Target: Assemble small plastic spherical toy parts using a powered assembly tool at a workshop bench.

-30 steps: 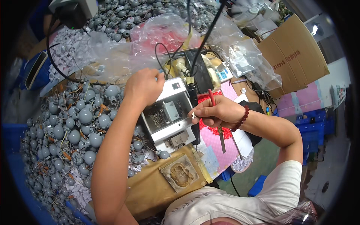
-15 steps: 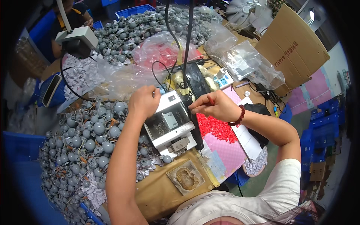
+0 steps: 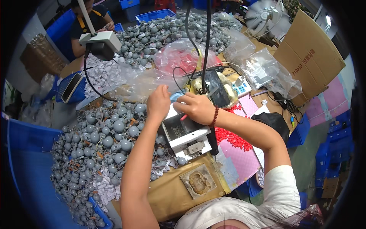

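A white screw feeder (image 3: 190,139) with a dark tray of small metal pieces stands at mid-table. My left hand (image 3: 158,102) is at its far left corner, fingers curled together; whatever they hold is hidden. Over its far edge, my right hand (image 3: 198,108) is closed, with a slim red piece (image 3: 184,117) sticking out below the fingers above the tray. A black rod-shaped tool (image 3: 214,142) lies along the feeder's right side. Small red plastic parts (image 3: 232,138) are heaped right of it.
Grey round parts with wires (image 3: 108,142) are piled at left, with another heap (image 3: 152,40) at the back. A square mould-like block (image 3: 198,181) lies in front. Black cables (image 3: 207,42) hang overhead. A cardboard sheet (image 3: 310,57) stands at right; another person (image 3: 87,23) sits far left.
My right hand has moved left from beside the feeder to over its far edge, bringing the red piece over the tray. My left hand stays by the far left corner. The whole view has shifted.
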`<state>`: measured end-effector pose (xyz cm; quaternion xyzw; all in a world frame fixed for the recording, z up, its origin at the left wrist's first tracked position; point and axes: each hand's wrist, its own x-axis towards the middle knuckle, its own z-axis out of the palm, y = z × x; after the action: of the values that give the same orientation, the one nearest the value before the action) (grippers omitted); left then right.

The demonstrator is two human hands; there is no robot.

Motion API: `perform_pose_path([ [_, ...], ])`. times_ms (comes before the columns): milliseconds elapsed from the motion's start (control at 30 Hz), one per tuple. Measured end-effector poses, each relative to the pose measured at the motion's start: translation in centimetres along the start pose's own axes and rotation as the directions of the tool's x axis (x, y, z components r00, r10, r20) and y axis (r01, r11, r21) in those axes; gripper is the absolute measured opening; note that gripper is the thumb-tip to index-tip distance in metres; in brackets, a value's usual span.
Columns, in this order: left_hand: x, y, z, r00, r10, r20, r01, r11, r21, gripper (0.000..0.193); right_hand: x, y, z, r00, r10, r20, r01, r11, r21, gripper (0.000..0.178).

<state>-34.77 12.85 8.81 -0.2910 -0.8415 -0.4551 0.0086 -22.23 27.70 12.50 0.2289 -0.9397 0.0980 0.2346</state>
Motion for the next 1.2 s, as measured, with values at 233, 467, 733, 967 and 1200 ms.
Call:
perform_pose_path([
  [233, -3.0, -1.0, -3.5, 0.964, 0.077, -0.253, -0.125, 0.976, -0.179, 0.021, 0.3, -0.5, -0.2, 0.996, 0.048, 0.079, -0.054, 0.996, 0.075, 0.037],
  [467, -16.8, 3.7, -10.7, 0.941, 0.132, -0.313, -0.186, 0.971, -0.148, 0.02, -1.8, -0.5, -3.6, 0.976, 0.212, 0.043, -0.216, 0.937, 0.274, 0.05],
  [733, -41.0, -1.8, -8.7, 0.968, -0.108, -0.225, 0.18, 0.925, 0.333, 0.032, -10.4, -5.7, -12.4, 0.864, 0.483, 0.143, -0.47, 0.67, 0.575, 0.043],
  [967, -45.1, -4.6, -5.9, 0.961, -0.168, -0.222, 0.258, 0.837, 0.483, 0.045, -16.4, -8.5, -14.8, 0.866, 0.468, 0.175, -0.489, 0.719, 0.494, 0.049],
  [1200, -44.9, -6.0, -5.2, 0.963, -0.221, -0.154, 0.268, 0.734, 0.623, 0.048, -21.3, -13.0, -9.0, 0.825, 0.448, 0.346, -0.561, 0.575, 0.595, 0.03],
])
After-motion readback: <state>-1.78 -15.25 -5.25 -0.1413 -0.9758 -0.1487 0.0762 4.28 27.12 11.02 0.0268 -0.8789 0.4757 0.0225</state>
